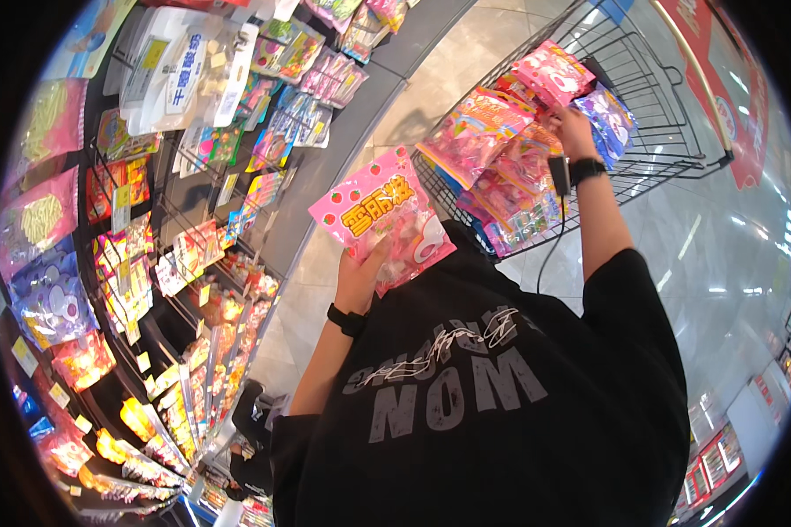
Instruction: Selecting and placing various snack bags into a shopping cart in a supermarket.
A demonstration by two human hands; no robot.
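My left hand (pixel 362 273) grips the lower left edge of a pink candy bag (pixel 392 211) with strawberry pictures and a see-through lower part, held before my chest. Over the wire shopping cart (pixel 659 112), my right hand (pixel 572 132) touches the heap of candy bags; its fingertips are partly hidden, so its grip cannot be told. Just beyond those fingertips lies a pink-and-white bag (pixel 554 71). A blue-purple bag (pixel 606 118) lies to the right of the hand, and a large orange-pink bag (pixel 478 128) to its left. Each wrist wears a black band; a cable hangs by the right one.
Shelves with hanging packets (pixel 211 244) and price tags line the left side. A grey shelf base (pixel 343 161) runs between them and the tiled floor (pixel 310 263). Another person in dark clothes (pixel 250 421) is at the lower left, farther along the aisle.
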